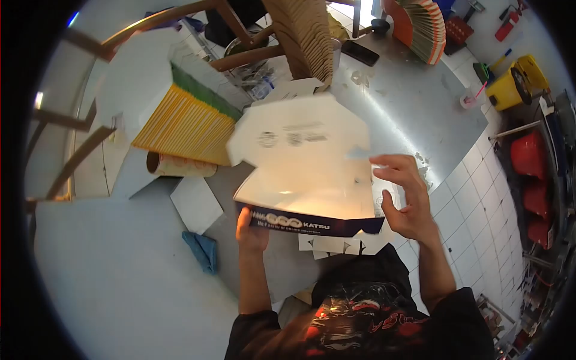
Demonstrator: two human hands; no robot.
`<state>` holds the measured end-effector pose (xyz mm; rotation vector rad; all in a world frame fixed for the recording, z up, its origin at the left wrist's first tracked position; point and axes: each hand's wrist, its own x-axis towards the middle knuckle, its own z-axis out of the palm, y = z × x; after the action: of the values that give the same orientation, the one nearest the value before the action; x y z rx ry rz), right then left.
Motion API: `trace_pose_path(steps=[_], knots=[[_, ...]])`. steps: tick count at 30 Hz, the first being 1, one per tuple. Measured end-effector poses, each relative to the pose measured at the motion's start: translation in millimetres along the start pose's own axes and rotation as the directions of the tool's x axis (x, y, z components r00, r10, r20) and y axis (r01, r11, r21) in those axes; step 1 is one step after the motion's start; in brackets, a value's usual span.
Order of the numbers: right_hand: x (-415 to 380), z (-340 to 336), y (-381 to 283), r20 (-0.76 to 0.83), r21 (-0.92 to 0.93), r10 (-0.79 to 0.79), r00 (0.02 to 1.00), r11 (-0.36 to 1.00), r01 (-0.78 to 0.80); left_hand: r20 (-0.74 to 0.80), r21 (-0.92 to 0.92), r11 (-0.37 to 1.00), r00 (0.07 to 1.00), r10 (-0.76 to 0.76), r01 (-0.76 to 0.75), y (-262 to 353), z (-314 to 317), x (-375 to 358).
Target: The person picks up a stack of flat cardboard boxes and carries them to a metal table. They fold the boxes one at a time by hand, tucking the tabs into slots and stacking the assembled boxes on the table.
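A takeaway box (306, 207) of folded card is held over the table in front of me. Its inside is white and its dark front wall carries white lettering with "KATSU". The lid flap (300, 135) stands up at the back, printed with small dark marks. My left hand (252, 233) grips the front left corner, the thumb against the dark wall and the other fingers hidden beneath. Beside the box's right edge, my right hand (408, 195) is open, fingers apart and curved, holding nothing. More cut white card (330, 245) shows below the box, close to my shirt.
A stack of yellow-edged card (186, 126) leans at the left above a cardboard tube (180, 165). A blue cloth (202, 252) lies nearby. Brown card (303, 42) and orange-striped card (417, 30) stand at the back. A phone (360, 53) rests on the metal table (444, 102).
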<state>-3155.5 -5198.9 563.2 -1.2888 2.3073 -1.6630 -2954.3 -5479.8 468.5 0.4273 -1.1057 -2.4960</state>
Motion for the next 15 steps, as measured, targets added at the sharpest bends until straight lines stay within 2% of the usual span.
trace_pose_path(steps=[1,2,3,4,5,6,7,8,9,11,12,14,15], knots=[[9,-10,-19,0.015,-0.005,-0.014,1.0,1.0,0.015,-0.035,-0.029,0.996,0.996,-0.088,0.087,1,5,2],[14,-16,-38,0.233,-0.008,0.014,0.972,1.0,-0.013,-0.045,-0.001,0.988,0.987,-0.154,0.154,3,9,3],[15,-19,-52,0.432,-0.022,0.041,0.901,0.999,-0.035,-0.049,0.029,0.975,0.975,-0.217,0.219,4,16,7],[14,-20,-63,0.56,-0.074,0.109,0.821,0.994,-0.081,-0.057,0.032,0.954,0.953,-0.297,0.299,8,29,10],[10,-22,-72,0.561,-0.087,0.098,0.822,0.994,-0.059,-0.065,0.034,0.926,0.926,-0.373,0.376,13,45,11],[4,-22,-78,0.64,-0.083,0.131,0.757,0.991,-0.101,-0.063,0.139,0.914,0.925,-0.375,0.38,14,60,12],[-3,-23,-83,0.713,-0.086,0.165,0.682,0.985,-0.148,-0.057,0.167,0.874,0.889,-0.454,0.456,13,59,13],[-12,-26,-85,0.634,-0.048,0.077,0.769,0.997,-0.061,-0.069,0.143,0.867,0.879,-0.472,0.477,13,62,11],[-16,-28,-92,0.549,0.143,0.013,0.836,0.984,-0.11,-0.076,0.122,0.863,0.872,-0.484,0.49,12,68,11],[-27,-34,-124,0.434,0.196,0.038,0.9,0.971,-0.135,-0.037,0.151,0.878,0.89,-0.454,0.454,12,71,9],[-29,-34,-132,0.432,0.191,0.025,0.901,0.974,-0.118,-0.031,0.153,0.868,0.88,-0.474,0.473,12,76,5],[-32,-34,-142,0.509,-0.043,0.108,0.854,0.994,-0.101,-0.048,0.182,0.837,0.855,-0.517,0.517,9,87,-2],[-33,-34,-137,0.495,-0.047,0.104,0.863,0.995,-0.094,-0.036,0.194,0.838,0.857,-0.514,0.51,9,93,-7]])
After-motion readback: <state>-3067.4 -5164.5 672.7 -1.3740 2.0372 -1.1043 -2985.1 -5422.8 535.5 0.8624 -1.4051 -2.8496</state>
